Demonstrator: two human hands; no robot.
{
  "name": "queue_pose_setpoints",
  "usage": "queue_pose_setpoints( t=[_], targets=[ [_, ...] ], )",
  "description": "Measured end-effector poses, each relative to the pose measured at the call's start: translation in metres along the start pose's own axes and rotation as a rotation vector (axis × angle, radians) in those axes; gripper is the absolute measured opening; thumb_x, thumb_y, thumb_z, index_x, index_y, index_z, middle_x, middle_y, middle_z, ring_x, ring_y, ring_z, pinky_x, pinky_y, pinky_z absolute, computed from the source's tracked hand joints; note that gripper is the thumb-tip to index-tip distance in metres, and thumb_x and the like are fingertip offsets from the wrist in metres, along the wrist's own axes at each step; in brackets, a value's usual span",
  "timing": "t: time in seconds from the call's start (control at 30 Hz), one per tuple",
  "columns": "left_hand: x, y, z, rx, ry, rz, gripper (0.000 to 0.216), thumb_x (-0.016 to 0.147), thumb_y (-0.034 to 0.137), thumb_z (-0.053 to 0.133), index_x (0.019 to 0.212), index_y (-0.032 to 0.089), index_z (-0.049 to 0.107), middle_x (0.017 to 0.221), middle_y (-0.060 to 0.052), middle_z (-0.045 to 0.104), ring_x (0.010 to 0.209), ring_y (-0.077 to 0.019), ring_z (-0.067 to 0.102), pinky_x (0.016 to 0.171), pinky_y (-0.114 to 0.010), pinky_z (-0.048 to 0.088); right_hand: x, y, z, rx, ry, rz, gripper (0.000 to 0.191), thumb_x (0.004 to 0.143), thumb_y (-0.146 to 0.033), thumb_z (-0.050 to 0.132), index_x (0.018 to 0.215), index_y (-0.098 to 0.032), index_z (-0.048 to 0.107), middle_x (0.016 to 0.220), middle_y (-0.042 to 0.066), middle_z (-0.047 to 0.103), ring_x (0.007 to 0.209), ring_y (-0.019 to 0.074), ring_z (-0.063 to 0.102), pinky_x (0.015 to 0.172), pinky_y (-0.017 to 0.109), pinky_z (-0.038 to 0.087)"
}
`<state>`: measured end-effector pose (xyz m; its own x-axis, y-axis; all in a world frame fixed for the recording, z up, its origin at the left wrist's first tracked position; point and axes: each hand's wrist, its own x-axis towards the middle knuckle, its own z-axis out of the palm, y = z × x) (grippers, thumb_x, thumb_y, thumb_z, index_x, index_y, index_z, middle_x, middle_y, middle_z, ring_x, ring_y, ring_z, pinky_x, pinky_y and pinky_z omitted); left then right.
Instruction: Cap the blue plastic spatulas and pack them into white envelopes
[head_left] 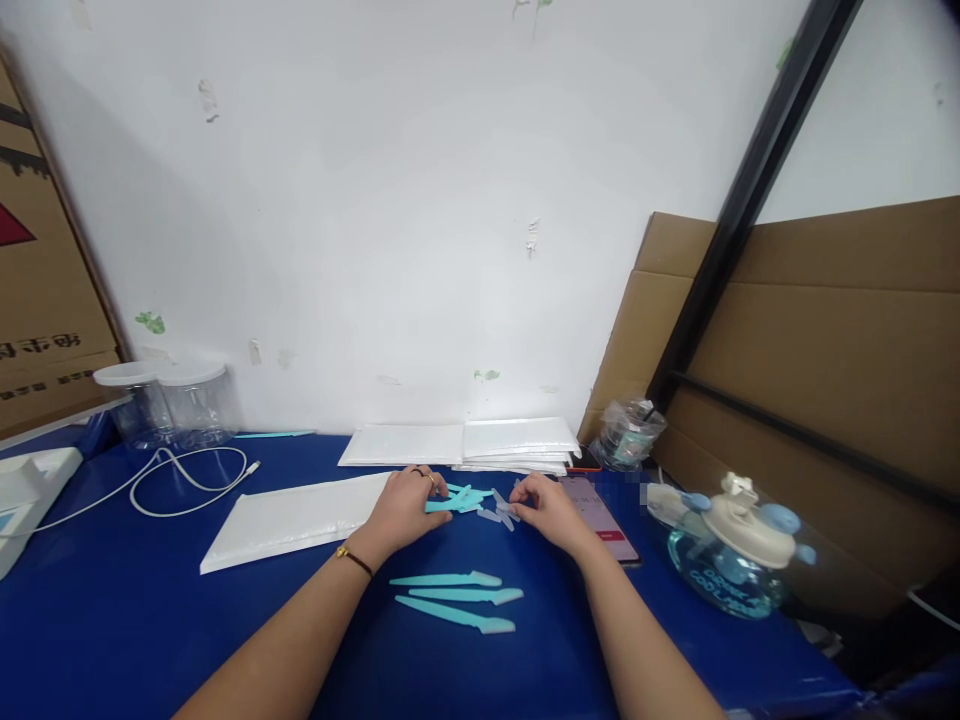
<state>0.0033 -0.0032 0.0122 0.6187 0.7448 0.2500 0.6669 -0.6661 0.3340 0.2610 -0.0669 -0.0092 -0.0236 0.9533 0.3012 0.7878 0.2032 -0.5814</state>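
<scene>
Reaching forward across a blue-covered desk (112,620), the left hand (409,508) lies curled, thumb pressing down a cluster of turquoise plastic sticks (459,498). The right hand (549,508) pinches small clear plastic caps (501,514) just beside them. Three capped turquoise sticks (457,598) lie nearer the person. A clear blue water jug (731,580) reads "COOL"; the white plaster wall (420,200) behind is scuffed.

The blue table (112,620) bears teal razors (457,600), white packs (292,520), cable (251,468), bottle (735,570).

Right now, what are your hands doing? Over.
Left hand holding turquoise plastic sticks. Right hand touching small clear plastic caps. Three capped sticks lie nearer.
</scene>
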Motion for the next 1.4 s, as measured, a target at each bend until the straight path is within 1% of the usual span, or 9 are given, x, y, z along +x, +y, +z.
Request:
queue_pose_setpoints(
  t=[0.13,0.2,0.37,0.6,0.87,1.13,1.23,1.3,1.4],
  targets=[
    [-0.013,0.014,-0.001,-0.125,-0.316,0.148,0.028,0.063,0.048,0.066,0.079,0.025,0.066,0.078,0.002,0.062,0.071,-0.0144,0.056,0.059,-0.023,0.036,-0.008,-0.018,0.005,0.081,-0.175,-0.076,0.014,0.074,-0.031,0.063,0.072,-0.018,0.066,0.077,0.001,0.059,0.063,0.0116,0.05,0.057,0.022,0.037],
    [-0.016,0.018,0.004,-0.128,-0.387,0.158,0.021,0.065,0.043,0.066,0.074,0.025,0.066,0.072,0.003,0.063,0.065,-0.0132,0.055,0.056,-0.023,0.034,-0.011,-0.024,0.009,0.119,-0.263,-0.096,0.017,0.071,-0.035,0.066,0.072,-0.018,0.067,0.073,0.0,0.059,0.06,0.0107,0.049,0.053,0.021,0.036],
    [-0.01,0.02,0.016,-0.016,-0.198,0.118,0.011,0.074,0.032,0.06,0.073,0.022,0.064,0.072,0.001,0.065,0.073,-0.0156,0.056,0.07,-0.026,0.035,-0.011,-0.026,0.014,0.229,-0.407,-0.076,0.016,0.072,-0.034,0.064,0.075,-0.018,0.068,0.065,-0.001,0.06,0.058,0.0115,0.051,0.052,0.02,0.036],
    [-0.001,0.017,0.017,-0.017,-0.101,0.067,0.013,0.076,0.033,0.058,0.073,0.022,0.065,0.074,0.0,0.065,0.073,-0.0161,0.057,0.066,-0.027,0.034,-0.007,-0.025,0.008,0.235,-0.214,-0.018,0.019,0.077,-0.035,0.059,0.076,-0.018,0.065,0.065,0.0,0.06,0.059,0.0122,0.05,0.052,0.021,0.034],
    [0.003,0.027,0.016,-0.005,-0.046,0.045,0.012,0.077,0.032,0.059,0.074,0.023,0.065,0.079,0.001,0.065,0.08,-0.0172,0.056,0.072,-0.03,0.032,-0.003,-0.024,0.014,0.353,-0.234,0.006,0.02,0.076,-0.034,0.059,0.074,-0.015,0.065,0.063,0.001,0.062,0.057,0.0125,0.051,0.053,0.021,0.037],
    [0.009,-0.002,0.014,0.024,0.005,-0.034,0.013,0.077,0.034,0.059,0.075,0.023,0.064,0.079,0.001,0.064,0.081,-0.0175,0.055,0.073,-0.03,0.031,0.001,0.0,0.002,0.186,-0.074,0.051,0.025,0.078,-0.037,0.057,0.083,-0.015,0.067,0.071,0.003,0.064,0.061,0.0138,0.053,0.056,0.023,0.038],
    [0.007,0.001,0.012,-0.03,0.055,-0.013,0.018,0.077,0.038,0.057,0.082,0.022,0.062,0.082,0.0,0.063,0.08,-0.0165,0.055,0.072,-0.028,0.033,-0.003,-0.007,-0.003,0.134,-0.032,-0.032,0.023,0.075,-0.037,0.062,0.084,-0.017,0.068,0.079,0.004,0.063,0.071,0.0155,0.055,0.062,0.025,0.039],
    [0.002,0.008,0.009,-0.091,0.001,0.036,0.019,0.079,0.039,0.054,0.08,0.021,0.061,0.08,0.001,0.063,0.076,-0.0144,0.055,0.067,-0.025,0.034,-0.009,-0.015,-0.005,0.152,-0.189,-0.118,0.023,0.07,-0.038,0.067,0.078,-0.017,0.068,0.078,0.003,0.061,0.074,0.0154,0.055,0.064,0.024,0.04],
    [-0.01,0.019,0.006,-0.173,-0.209,0.117,0.024,0.076,0.044,0.056,0.078,0.022,0.063,0.075,0.002,0.062,0.068,-0.0123,0.054,0.057,-0.022,0.033,-0.017,-0.026,-0.005,0.11,-0.512,-0.18,0.028,0.058,-0.038,0.076,0.074,-0.018,0.068,0.075,0.0,0.057,0.069,0.0133,0.053,0.063,0.023,0.039]
  ],
)
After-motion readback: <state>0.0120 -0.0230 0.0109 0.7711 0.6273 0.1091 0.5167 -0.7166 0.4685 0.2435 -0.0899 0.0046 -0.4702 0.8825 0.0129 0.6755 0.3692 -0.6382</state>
